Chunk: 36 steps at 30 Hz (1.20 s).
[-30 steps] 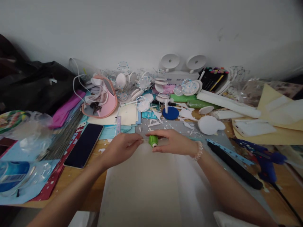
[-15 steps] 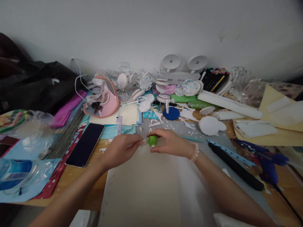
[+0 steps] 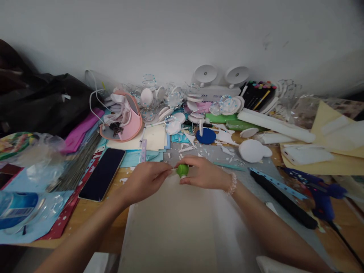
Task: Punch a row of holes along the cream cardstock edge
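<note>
My right hand (image 3: 203,173) is closed round a small green roll (image 3: 182,170) with a white core, held at the far edge of a large pale sheet (image 3: 173,227). My left hand (image 3: 146,178) pinches a thin white strip (image 3: 172,170) that runs from its fingertips to the roll. Both hands sit close together just above the sheet's top edge. A bead bracelet (image 3: 232,184) is on my right wrist.
A black phone (image 3: 102,173) lies left of my hands. A pink pouch (image 3: 125,117), a blue disc (image 3: 206,136), white foam cutouts (image 3: 251,150), markers (image 3: 257,94) and paper scraps crowd the back. A blue glue gun (image 3: 318,193) and black bar (image 3: 281,203) lie right. A tape roll (image 3: 15,214) sits far left.
My hands have drawn slightly closer together, the right hand and green roll shifting a little left. The strip between them is shorter.
</note>
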Available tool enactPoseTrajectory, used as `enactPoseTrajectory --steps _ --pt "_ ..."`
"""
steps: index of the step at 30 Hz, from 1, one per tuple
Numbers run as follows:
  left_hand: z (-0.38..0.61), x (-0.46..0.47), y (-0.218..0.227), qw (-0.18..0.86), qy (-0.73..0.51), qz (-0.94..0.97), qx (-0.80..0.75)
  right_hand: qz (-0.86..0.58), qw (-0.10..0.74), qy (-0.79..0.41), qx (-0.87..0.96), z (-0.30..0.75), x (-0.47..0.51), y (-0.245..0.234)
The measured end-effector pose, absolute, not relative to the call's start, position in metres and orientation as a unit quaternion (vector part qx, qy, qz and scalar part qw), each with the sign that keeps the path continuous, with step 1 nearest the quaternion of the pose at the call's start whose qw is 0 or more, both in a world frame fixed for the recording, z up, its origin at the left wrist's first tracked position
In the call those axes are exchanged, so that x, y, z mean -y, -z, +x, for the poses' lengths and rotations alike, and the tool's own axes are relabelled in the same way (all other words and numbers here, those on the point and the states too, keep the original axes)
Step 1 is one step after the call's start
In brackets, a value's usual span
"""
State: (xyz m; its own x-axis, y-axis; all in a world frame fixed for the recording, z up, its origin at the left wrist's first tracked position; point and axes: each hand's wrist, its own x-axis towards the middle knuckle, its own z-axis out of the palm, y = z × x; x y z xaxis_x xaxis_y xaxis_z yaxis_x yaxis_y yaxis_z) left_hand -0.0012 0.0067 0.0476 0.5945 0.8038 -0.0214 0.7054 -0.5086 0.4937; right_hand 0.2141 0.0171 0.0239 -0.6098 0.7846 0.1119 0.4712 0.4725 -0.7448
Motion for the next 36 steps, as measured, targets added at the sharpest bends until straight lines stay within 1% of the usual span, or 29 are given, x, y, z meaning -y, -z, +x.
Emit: enactPoseTrajectory --steps 4,14,20,23,27,31,36 --pt "-0.001 -0.006 -0.045 0.219 -0.097 0.867 -0.437 -0.377 0.233 -0.330 0.833 0.212 -0.017 -0.019" --pt "-0.006 -0.011 -0.040 0.212 -0.079 0.874 -0.430 -0.406 0.220 -0.215 0.860 0.202 -0.010 -0.015" --pt "0.002 -0.008 -0.051 0.083 0.003 0.906 -0.415 -0.423 0.204 -0.182 0.864 0.201 -0.008 -0.012" --pt "0.015 -0.004 -0.055 0.054 0.004 0.914 -0.403 -0.425 0.187 -0.156 0.872 0.199 -0.007 -0.013" --pt "0.035 -0.009 -0.052 0.027 0.018 0.905 -0.425 -0.422 0.170 -0.123 0.882 0.195 -0.004 -0.017" --pt "0.044 -0.018 -0.046 0.029 0.042 0.900 -0.432 -0.425 0.167 -0.107 0.883 0.196 -0.005 -0.018" --pt "0.044 -0.022 -0.041 0.049 0.040 0.890 -0.452 -0.429 0.168 -0.113 0.881 0.199 -0.006 -0.013"
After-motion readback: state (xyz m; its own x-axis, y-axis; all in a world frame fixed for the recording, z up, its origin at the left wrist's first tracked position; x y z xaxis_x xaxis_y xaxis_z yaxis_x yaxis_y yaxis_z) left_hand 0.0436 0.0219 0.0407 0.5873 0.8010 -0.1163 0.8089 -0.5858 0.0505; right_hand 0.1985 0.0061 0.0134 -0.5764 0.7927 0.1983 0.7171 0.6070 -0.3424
